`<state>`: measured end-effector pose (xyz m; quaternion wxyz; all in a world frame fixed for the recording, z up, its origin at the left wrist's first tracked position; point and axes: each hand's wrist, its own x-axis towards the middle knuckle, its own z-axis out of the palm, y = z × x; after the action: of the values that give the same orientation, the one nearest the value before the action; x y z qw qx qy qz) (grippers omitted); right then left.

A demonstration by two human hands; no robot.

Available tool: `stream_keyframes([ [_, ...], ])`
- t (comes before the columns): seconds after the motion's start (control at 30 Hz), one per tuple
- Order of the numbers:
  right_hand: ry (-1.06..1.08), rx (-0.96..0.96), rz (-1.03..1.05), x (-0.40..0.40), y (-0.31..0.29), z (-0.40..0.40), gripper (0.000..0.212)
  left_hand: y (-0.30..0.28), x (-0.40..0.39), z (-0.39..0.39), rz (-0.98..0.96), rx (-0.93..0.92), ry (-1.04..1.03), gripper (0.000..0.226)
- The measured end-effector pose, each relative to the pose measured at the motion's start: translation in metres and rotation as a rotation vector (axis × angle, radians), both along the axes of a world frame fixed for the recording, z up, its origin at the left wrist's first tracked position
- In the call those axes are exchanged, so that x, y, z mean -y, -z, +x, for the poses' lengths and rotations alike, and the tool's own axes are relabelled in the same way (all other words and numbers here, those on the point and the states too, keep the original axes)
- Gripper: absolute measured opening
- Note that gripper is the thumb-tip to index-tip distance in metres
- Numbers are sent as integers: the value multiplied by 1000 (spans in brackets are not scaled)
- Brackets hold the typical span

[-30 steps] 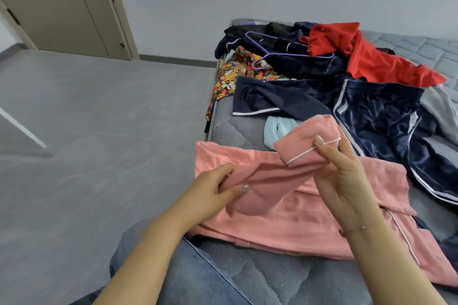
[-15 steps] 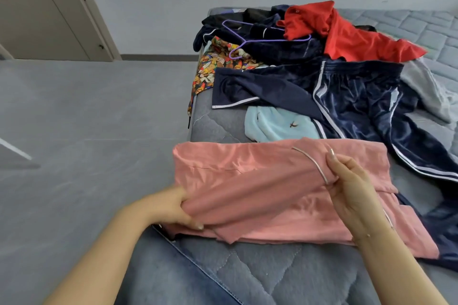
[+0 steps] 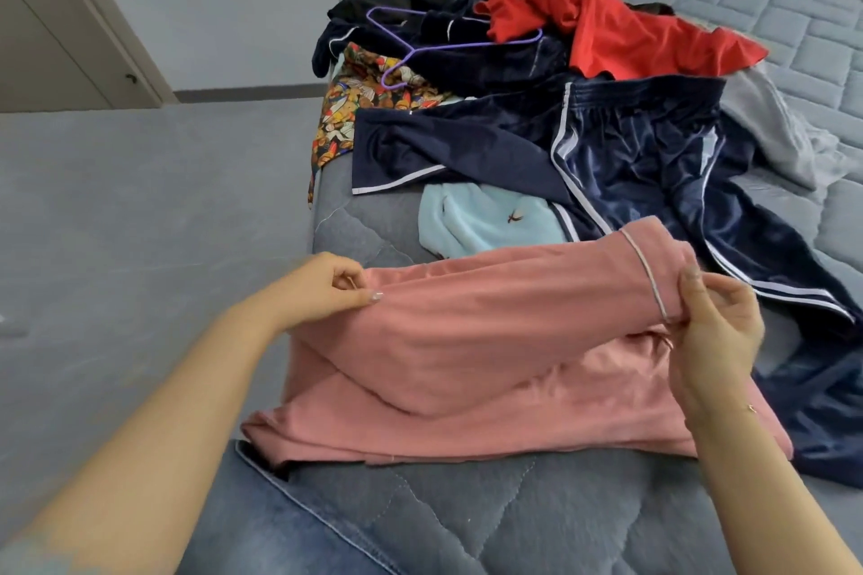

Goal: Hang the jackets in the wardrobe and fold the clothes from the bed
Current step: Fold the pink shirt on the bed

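Two hands on one garment, fold only partway. Left hand [image 3: 322,289] pinches the shoulder end of the pink top [image 3: 467,341], spread at the near edge of the bed [image 3: 513,523]; right hand [image 3: 714,332] grips the piped sleeve cuff, drawn across the body. Behind: purple hanger [image 3: 448,44], navy tracksuit [image 3: 630,154], red shirt [image 3: 607,23] w/ other clothes, all unsorted. Nothing hung yet, most work left.

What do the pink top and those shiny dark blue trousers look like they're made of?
The pink top looks like soft matte cotton or jersey: no sheen, gentle folds, thin white piping at the cuff. The dark blue trousers look like velvet or velour, perhaps a satiny synthetic: light patches glint across the creases, with white side stripes. Neither is certain from looks alone.
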<state>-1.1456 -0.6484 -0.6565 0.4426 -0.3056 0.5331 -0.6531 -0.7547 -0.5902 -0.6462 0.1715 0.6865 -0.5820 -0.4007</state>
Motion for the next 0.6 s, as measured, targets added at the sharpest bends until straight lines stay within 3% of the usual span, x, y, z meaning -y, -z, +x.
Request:
stream_keyframes([
  [0.07,-29,-131,203,10,21,-11,10,26,14,-1,-44,126,-40,13],
  [0.2,-257,-291,441,19,49,-25,30,61,18,-8,-54,185,-82,17],
  [0.27,-225,-326,392,24,47,-29,31,68,18,-9,-120,174,-153,19],
  [0.37,-120,-323,232,32,43,-35,15,70,21,-17,-199,200,-210,17],
  [0.47,-23,-321,274,37,48,-37,19,61,28,-42,-409,370,-162,5],
  [0.53,22,-498,324,33,51,-35,31,57,29,-63,-460,440,-163,16],
  [0.6,40,-831,180,23,51,-29,45,57,23,-82,-434,471,-164,43],
])
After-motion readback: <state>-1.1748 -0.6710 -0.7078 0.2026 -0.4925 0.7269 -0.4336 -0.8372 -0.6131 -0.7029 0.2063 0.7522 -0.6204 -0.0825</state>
